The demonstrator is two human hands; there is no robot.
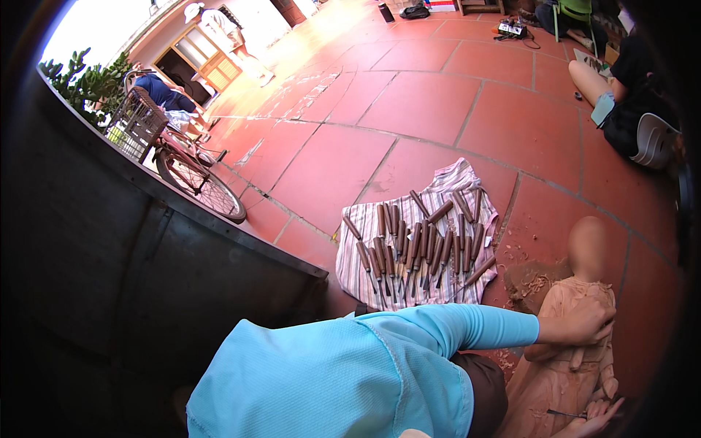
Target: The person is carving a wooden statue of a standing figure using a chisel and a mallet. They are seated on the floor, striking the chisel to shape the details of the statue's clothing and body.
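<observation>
A carved wooden figure [558, 365] in a long robe leans at the lower right, its head end pointing away from me. My left hand [584, 321], at the end of a light blue sleeve, rests on the figure's upper chest with its fingers curled. What those fingers hold, if anything, is hidden. Lower down by the figure's skirt is my right hand [600, 422], partly lost in the dark rim. It holds a thin dark carving tool [566, 414] whose tip points left across the wood.
Several wooden-handled chisels [416, 248] lie on a striped cloth [350, 274] on the red tiled floor. Wood shavings [537, 285] gather beside the figure. A dark metal panel [146, 248] rises at left, with a bicycle [193, 175] behind it. Other people sit or stand farther off.
</observation>
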